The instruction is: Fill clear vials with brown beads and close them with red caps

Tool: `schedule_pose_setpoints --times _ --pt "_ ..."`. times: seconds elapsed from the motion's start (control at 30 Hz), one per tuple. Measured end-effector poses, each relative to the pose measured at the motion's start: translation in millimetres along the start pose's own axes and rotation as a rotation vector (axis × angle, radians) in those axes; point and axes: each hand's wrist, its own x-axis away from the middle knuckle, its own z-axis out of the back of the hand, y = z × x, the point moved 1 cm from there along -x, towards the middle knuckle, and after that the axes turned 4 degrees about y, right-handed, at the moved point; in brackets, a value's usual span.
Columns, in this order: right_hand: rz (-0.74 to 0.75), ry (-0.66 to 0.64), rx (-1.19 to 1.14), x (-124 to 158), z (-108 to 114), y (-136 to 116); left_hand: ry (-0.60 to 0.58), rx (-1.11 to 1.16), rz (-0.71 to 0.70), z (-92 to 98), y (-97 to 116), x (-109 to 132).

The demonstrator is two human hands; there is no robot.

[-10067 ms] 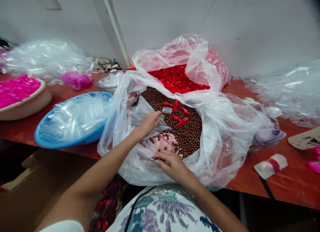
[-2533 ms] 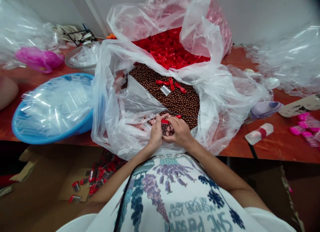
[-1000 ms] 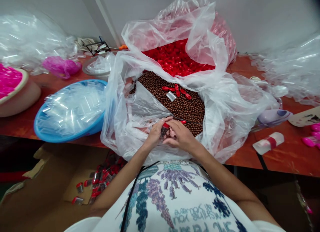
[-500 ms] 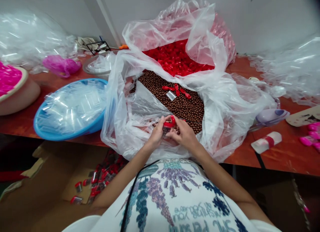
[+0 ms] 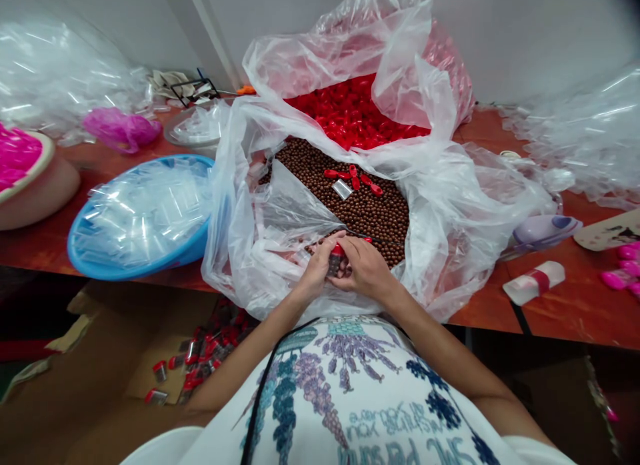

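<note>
Both hands meet over the near side of an open plastic bag of small brown balls (image 5: 370, 211). Between them is a small clear container with a red cap (image 5: 337, 250), with brown balls visible inside. My left hand (image 5: 320, 261) is closed around its left side. My right hand (image 5: 367, 268) wraps it from the right, fingers over the red cap. On the balls just beyond lie several red caps (image 5: 354, 177) with loop-like ends and one clear empty tube (image 5: 343, 190). The fingers partly hide the container.
Behind stands a bag of red caps (image 5: 345, 111). At left, a blue basin (image 5: 75, 251) holds clear tubes. Below it, a cardboard box (image 5: 110, 358) contains filled red-capped containers (image 5: 200, 358). A rolled white piece with a red band (image 5: 535, 283) lies at right.
The red cap's loop end stood up above the container before; now my right fingers have closed down over the cap. The hands stay in nearly the same place.
</note>
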Motion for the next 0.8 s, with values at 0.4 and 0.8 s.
schedule_pose_setpoints --times 0.4,0.8 --pt "0.019 -0.114 0.013 6 0 8 0.034 -0.196 -0.126 5.9 -1 6" --pt "-0.339 0.108 0.168 -1 37 57 0.068 -1.327 -0.283 86.7 37 0"
